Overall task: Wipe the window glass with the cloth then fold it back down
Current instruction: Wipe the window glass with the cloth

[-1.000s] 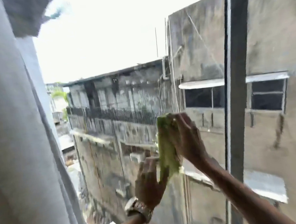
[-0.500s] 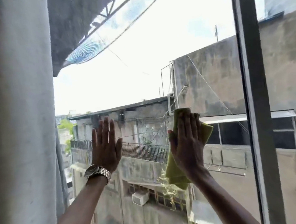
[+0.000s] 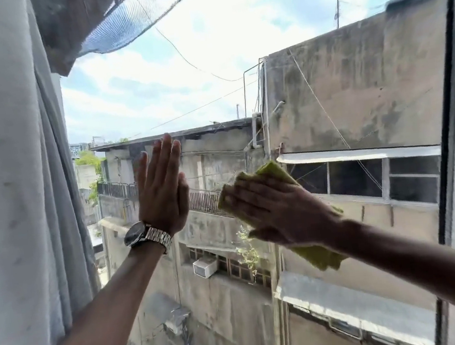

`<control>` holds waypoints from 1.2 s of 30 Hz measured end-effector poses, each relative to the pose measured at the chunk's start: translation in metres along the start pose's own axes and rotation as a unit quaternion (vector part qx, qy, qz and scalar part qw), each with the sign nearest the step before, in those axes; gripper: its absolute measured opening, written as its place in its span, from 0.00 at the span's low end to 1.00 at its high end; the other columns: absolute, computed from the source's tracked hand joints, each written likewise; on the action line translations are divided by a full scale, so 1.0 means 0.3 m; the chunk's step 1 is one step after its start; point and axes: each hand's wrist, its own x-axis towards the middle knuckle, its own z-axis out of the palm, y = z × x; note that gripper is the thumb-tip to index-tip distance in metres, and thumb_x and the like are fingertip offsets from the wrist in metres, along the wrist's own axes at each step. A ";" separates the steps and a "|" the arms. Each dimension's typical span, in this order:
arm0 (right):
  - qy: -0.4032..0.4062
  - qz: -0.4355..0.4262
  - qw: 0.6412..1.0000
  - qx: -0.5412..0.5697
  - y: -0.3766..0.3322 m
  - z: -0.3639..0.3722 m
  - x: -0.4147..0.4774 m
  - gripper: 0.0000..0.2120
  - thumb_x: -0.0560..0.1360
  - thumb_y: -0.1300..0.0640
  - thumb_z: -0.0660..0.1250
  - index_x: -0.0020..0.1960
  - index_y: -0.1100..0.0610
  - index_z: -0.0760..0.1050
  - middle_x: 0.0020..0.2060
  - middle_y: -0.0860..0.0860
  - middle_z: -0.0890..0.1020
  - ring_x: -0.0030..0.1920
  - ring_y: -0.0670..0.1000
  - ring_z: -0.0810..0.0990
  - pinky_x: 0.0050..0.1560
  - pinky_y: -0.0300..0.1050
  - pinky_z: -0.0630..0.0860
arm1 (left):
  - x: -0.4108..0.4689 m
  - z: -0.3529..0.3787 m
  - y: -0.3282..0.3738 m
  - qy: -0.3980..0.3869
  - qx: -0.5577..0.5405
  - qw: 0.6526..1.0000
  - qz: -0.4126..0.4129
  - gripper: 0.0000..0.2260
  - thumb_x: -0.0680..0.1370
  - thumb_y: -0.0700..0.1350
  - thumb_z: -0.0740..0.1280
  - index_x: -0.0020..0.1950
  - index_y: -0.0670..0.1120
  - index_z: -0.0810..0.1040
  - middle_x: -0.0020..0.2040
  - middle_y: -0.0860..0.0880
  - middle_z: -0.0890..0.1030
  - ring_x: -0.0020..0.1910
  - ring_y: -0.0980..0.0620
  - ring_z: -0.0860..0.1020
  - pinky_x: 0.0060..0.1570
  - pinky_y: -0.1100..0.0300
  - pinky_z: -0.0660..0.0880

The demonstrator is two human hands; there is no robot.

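- Right hand (image 3: 278, 212) is flat on the window glass (image 3: 209, 62) at centre frame, fingers spread and pointing left, pressing the green cloth (image 3: 272, 171) against the pane.
- The cloth is bunched under that palm; one corner pokes out above the knuckles, another hangs below the wrist toward the lower right.
- Left hand (image 3: 163, 190) is up just left of centre, open, fingers together and pointing up, holding nothing. Palm looks to be on the glass, though from here I can't be sure it touches.
- A metal wristwatch (image 3: 146, 235) sits on the left wrist.
- The two hands are near each other but apart, the left a touch higher.
- A pale curtain (image 3: 11, 181) fills the left side of the frame.
- The dark window frame (image 3: 453, 92) runs down the right edge.
- Through the pane: stained concrete buildings (image 3: 351, 83) and cloudy sky.
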 end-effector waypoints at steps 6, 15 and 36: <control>0.156 0.406 0.899 0.043 0.400 -0.109 0.059 0.31 0.85 0.42 0.50 0.81 0.59 0.52 0.80 0.58 0.57 0.81 0.56 0.52 0.81 0.55 0.50 | -0.002 0.002 0.005 0.003 0.002 1.000 0.001 0.25 0.82 0.45 0.50 0.79 0.38 0.60 0.81 0.40 0.61 0.82 0.45 0.56 0.80 0.40 0.54; 0.006 0.049 0.999 0.010 0.030 -0.021 -0.091 0.31 0.83 0.42 0.54 0.80 0.56 0.55 0.80 0.56 0.59 0.81 0.58 0.55 0.79 0.60 0.56 | 0.004 -0.019 0.020 -0.007 0.009 1.000 -0.012 0.25 0.81 0.44 0.53 0.78 0.38 0.62 0.80 0.39 0.62 0.81 0.43 0.59 0.78 0.37 0.57; -0.097 -0.171 0.980 0.011 0.003 0.037 -0.228 0.31 0.83 0.43 0.53 0.81 0.55 0.50 0.81 0.54 0.57 0.80 0.54 0.55 0.78 0.57 0.59 | 0.014 -0.017 0.020 -0.006 0.004 1.000 -0.009 0.25 0.81 0.45 0.52 0.78 0.38 0.61 0.80 0.38 0.62 0.80 0.42 0.59 0.79 0.39 0.55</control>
